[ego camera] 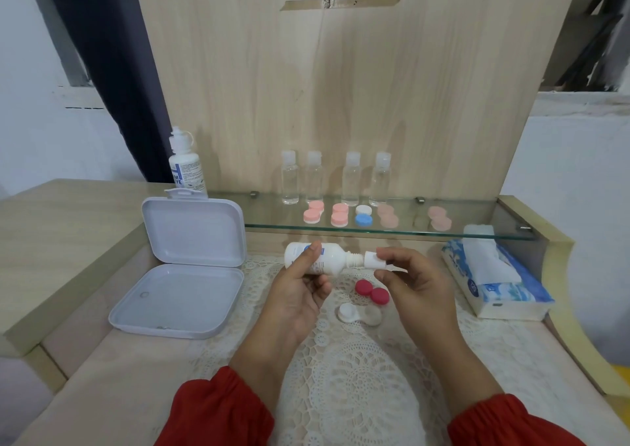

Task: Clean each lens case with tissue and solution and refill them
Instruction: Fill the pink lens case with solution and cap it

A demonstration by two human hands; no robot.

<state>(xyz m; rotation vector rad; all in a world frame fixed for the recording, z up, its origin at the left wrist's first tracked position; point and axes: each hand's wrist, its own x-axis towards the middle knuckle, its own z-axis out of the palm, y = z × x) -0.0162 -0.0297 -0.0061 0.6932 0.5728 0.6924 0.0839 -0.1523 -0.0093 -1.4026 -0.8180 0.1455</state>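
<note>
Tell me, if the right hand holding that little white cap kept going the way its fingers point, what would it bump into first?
Probably the bottle neck. The right hand pinches the cap just off the threaded neck, fingers pointing left toward it, with the left hand right behind.

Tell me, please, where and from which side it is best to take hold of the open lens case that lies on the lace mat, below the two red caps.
Grip the open lens case at the narrow bridge between its two wells, coming from above with thumb and finger on the near and far edges. It lies flat on the lace mat, wells up and uncapped, so this likely keeps fingers out of the cups. The red caps lie just beyond it.
</note>
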